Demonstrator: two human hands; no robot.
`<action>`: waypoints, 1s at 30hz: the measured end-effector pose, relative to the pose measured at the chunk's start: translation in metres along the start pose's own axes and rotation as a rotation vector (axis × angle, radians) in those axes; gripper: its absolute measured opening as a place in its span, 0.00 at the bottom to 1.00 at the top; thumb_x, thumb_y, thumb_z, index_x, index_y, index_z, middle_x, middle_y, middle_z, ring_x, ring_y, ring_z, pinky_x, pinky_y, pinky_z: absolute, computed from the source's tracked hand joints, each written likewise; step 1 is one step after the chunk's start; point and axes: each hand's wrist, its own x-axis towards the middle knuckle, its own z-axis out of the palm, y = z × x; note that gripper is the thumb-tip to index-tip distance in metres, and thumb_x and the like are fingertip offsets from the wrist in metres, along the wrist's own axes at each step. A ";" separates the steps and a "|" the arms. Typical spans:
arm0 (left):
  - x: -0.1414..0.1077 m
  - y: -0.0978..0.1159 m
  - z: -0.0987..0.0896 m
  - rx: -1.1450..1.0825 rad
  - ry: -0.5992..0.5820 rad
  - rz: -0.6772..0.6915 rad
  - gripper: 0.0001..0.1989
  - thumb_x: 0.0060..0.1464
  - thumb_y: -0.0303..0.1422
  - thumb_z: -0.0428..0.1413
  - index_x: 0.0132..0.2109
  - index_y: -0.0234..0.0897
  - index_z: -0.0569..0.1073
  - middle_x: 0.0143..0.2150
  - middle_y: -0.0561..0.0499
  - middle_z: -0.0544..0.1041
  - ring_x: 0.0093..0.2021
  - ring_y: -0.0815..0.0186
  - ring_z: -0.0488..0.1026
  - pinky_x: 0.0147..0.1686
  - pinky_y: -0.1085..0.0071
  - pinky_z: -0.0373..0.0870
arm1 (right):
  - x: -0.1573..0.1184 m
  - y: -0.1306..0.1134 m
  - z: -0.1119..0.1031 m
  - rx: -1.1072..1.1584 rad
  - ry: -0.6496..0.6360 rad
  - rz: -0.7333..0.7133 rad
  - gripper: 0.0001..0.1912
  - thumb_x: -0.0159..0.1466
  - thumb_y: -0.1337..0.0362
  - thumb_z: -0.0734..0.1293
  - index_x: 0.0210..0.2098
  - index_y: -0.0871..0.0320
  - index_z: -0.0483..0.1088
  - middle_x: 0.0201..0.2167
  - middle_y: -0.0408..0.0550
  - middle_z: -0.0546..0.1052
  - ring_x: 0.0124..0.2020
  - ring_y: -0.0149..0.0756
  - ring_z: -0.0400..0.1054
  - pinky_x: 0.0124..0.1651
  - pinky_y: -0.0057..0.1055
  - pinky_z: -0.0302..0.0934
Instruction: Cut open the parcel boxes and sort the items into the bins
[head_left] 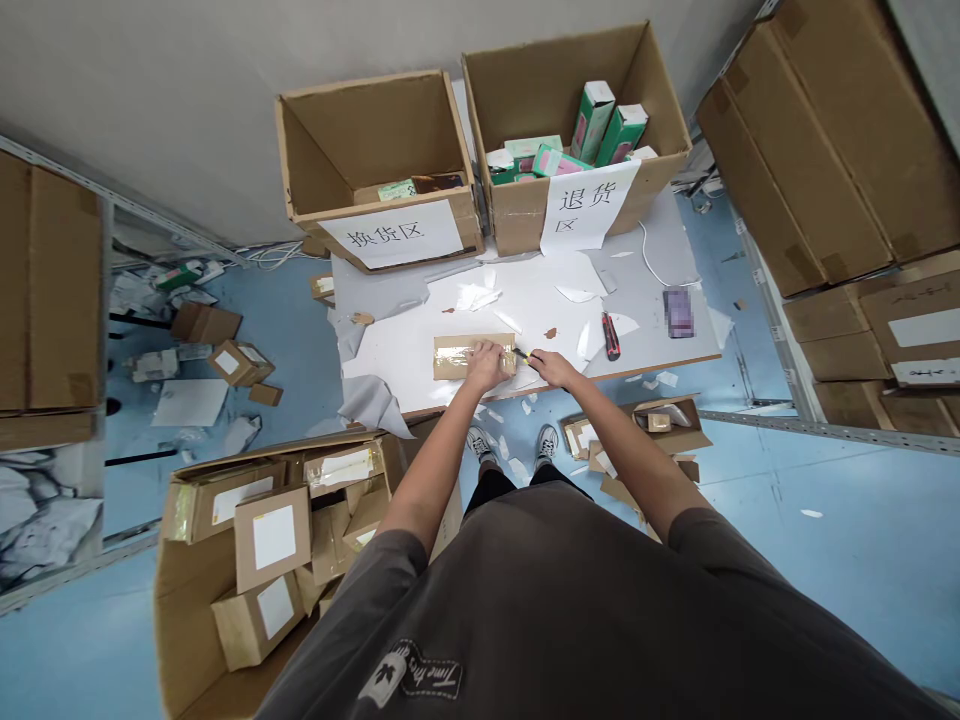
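Observation:
A small taped cardboard box lies on the white table near its front edge. My left hand presses on the right half of this box and grips it, fingers bent over its top. In my right hand is a yellow and black utility knife, closed in the fingers. The knife's tip points left and meets the right end of the box; whether the blade is in the tape cannot be made out. To the right lies a red and black tool, apart from both hands.
Two large open cartons stand at the back: the left carton and the right carton, which holds green boxes. A phone-like object and paper scraps lie on the table. A big carton of parcels stands lower left.

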 end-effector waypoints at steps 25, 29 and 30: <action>-0.010 0.000 -0.002 -0.072 0.011 0.043 0.26 0.48 0.35 0.75 0.52 0.42 0.76 0.62 0.43 0.75 0.66 0.45 0.66 0.64 0.50 0.62 | 0.019 -0.034 -0.024 -0.402 -0.210 -0.005 0.14 0.80 0.60 0.62 0.51 0.59 0.77 0.49 0.62 0.85 0.48 0.51 0.81 0.45 0.34 0.66; -0.010 -0.001 -0.003 -0.074 -0.001 0.054 0.26 0.47 0.36 0.75 0.52 0.42 0.76 0.62 0.42 0.75 0.67 0.43 0.65 0.65 0.50 0.61 | 0.013 -0.030 -0.018 -0.319 -0.187 -0.010 0.12 0.79 0.62 0.62 0.45 0.58 0.77 0.44 0.59 0.84 0.45 0.49 0.80 0.44 0.33 0.65; -0.010 -0.002 -0.002 -0.077 -0.004 0.062 0.26 0.47 0.37 0.75 0.52 0.42 0.76 0.62 0.42 0.75 0.67 0.43 0.65 0.65 0.50 0.61 | 0.011 -0.028 -0.017 -0.308 -0.191 -0.008 0.12 0.79 0.62 0.62 0.45 0.58 0.77 0.44 0.59 0.84 0.43 0.48 0.80 0.43 0.33 0.64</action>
